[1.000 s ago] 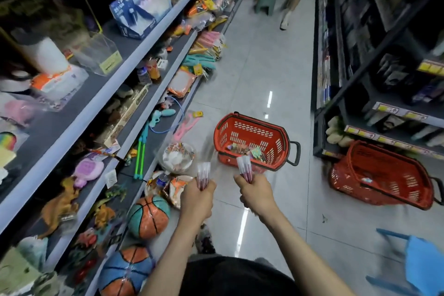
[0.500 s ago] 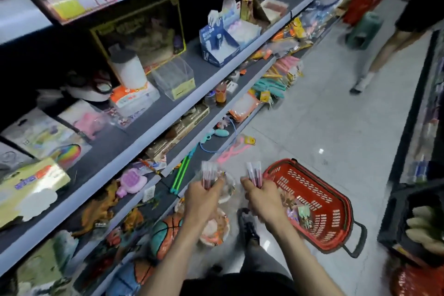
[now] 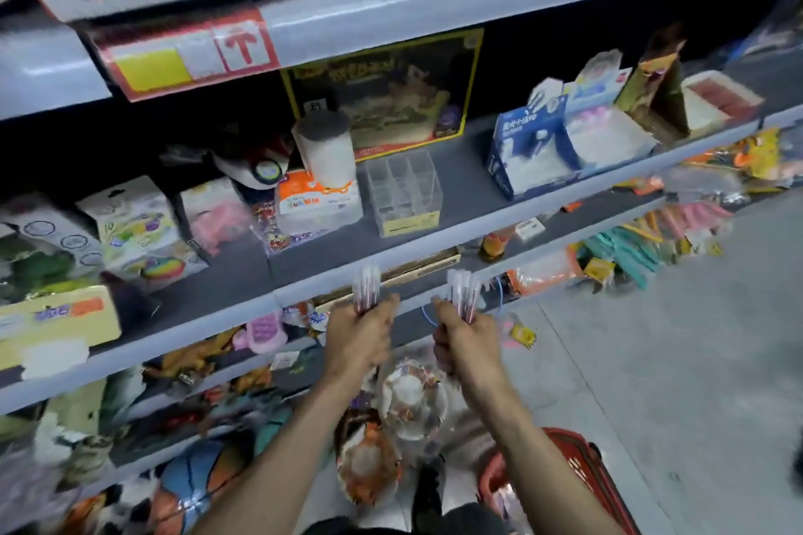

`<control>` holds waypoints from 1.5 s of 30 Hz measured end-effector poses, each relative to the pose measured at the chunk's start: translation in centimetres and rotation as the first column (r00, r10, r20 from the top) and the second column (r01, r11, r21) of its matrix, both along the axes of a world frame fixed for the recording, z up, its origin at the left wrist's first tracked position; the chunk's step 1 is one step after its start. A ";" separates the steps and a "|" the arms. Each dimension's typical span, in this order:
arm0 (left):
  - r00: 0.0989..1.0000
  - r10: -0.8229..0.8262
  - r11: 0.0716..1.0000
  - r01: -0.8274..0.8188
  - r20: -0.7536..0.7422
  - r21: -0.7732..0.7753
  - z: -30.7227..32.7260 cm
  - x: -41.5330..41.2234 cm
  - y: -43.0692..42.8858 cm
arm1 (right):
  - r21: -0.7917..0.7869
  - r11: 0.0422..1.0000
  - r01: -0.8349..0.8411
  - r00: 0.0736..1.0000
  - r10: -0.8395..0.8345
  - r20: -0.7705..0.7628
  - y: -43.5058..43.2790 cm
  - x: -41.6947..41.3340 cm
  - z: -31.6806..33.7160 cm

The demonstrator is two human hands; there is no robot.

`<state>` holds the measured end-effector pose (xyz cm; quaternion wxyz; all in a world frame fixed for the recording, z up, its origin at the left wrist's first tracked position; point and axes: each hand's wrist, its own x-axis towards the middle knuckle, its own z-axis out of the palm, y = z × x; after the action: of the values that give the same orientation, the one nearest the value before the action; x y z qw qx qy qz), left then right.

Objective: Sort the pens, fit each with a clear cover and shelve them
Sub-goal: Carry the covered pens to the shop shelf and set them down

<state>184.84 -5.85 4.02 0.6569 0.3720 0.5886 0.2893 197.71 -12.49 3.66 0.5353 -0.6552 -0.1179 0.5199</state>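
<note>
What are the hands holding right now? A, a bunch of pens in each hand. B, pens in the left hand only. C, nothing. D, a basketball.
A: the left hand grips one pen bundle and the right hand grips a second bundle.

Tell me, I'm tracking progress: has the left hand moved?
Yes: the left hand, gripping pens, rose to the edge of the shelf holding the clear box.

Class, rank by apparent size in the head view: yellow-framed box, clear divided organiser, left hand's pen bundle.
1. yellow-framed box
2. clear divided organiser
3. pen bundle in the left hand, smallest though nearest the camera
</note>
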 end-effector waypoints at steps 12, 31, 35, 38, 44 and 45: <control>0.844 0.401 0.899 -0.437 0.355 0.024 1.2 6.0 13.1 | 0.236 0.966 0.103 0.973 -0.049 -0.225 16.8 5.8 2.2; 0.918 0.369 0.709 -0.379 0.145 0.594 -1.2 10.4 26.6 | 0.500 0.863 0.071 0.889 -0.282 0.360 32.4 6.0 0.3; 0.908 0.400 0.655 -0.378 0.124 0.655 -1.6 10.7 26.8 | 0.474 0.880 -0.039 0.832 -0.234 0.503 32.9 5.7 -0.6; 0.900 0.402 0.634 -0.408 0.171 0.657 -1.6 11.2 26.7 | 0.448 0.888 -0.109 0.817 -0.177 0.549 32.8 5.5 -0.6; 0.922 0.352 0.662 -0.368 0.162 0.653 -2.8 11.2 26.5 | 0.372 0.924 -0.093 0.806 -0.150 0.573 32.4 5.9 -0.6; 0.924 0.351 0.663 -0.359 0.151 0.657 -2.9 11.1 26.3 | 0.385 0.919 -0.085 0.813 -0.159 0.560 32.1 5.8 -0.5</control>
<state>195.90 20.49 1.10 0.4113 0.4603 0.5009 0.6067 203.55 19.66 3.17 0.6037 -0.6636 -0.3643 0.2498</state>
